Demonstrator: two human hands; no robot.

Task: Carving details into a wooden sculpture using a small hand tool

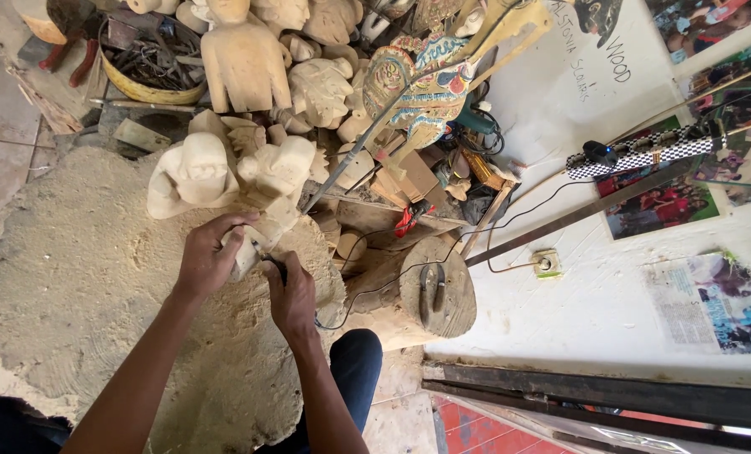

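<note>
On top of a broad, sawdust-covered wooden slab [81,277], which serves as the work surface, a small pale wooden carving [253,240] is held down by the left hand [207,256]; its grip is closed over the top of the piece, fingers curled round the far side. Just beside it, the right hand [293,296] is wrapped shut around a dark, slender tool [276,267], whose tip is pressed against the carving's near edge; what kind of tool it is cannot be told. A thin black cable [409,269] is seen running from below that hand, past a cut log [426,294], towards a small socket [547,263] on the white floor. Directly behind the carving, two larger unpainted figures [224,172] are stood on the slab's far edge, and further unfinished carvings [308,80] are piled beyond them. A brightly painted puppet figure [421,84] is laid among that pile. A yellow-rimmed bowl [144,88] of metal tools is set at the upper left. Dark trousers [354,370] are visible below the forearms.
</note>
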